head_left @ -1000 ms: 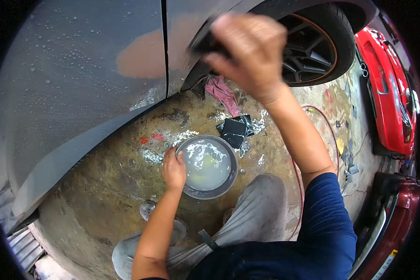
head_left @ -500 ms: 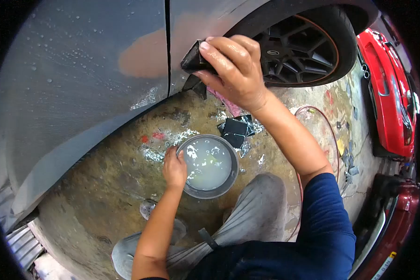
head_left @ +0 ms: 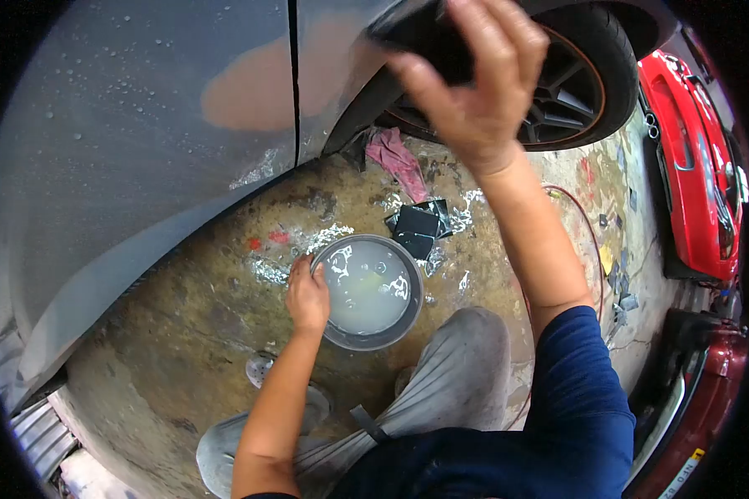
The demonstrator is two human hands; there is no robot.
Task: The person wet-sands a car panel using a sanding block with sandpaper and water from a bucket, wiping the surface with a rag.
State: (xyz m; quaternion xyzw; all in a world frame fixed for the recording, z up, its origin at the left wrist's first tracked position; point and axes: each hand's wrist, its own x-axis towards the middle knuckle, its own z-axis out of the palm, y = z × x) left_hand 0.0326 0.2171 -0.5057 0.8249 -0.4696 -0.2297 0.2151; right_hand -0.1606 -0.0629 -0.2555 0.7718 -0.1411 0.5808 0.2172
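Note:
My left hand (head_left: pixel 308 293) grips the left rim of a round grey basin (head_left: pixel 414 318), which holds cloudy water. My right hand (head_left: pixel 483 87) is raised at the grey car panel (head_left: pixel 141 125), its fingers round a dark sanding pad (head_left: pixel 408 32) that is partly blurred. The pad lies against the panel by the wheel arch. Left of it, a tan patch (head_left: pixel 250 87) spans the panel gap. Beyond the basin, black square sheets (head_left: pixel 417 223) lie on the wet floor, and a pink cloth (head_left: pixel 398 163) rests below the tire.
The car's wheel (head_left: pixel 558 91) is beyond my right hand. A thin red hose (head_left: pixel 592 233) curves over the concrete floor (head_left: pixel 183 349) on the right. A red car (head_left: pixel 695 175) and a dark red car (head_left: pixel 724 366) stand at the far right. Scraps (head_left: pixel 628 303) litter the floor.
My right hand has moved up and to the right along the panel with the dark pad since half a second ago. My left hand stays on the basin's rim.

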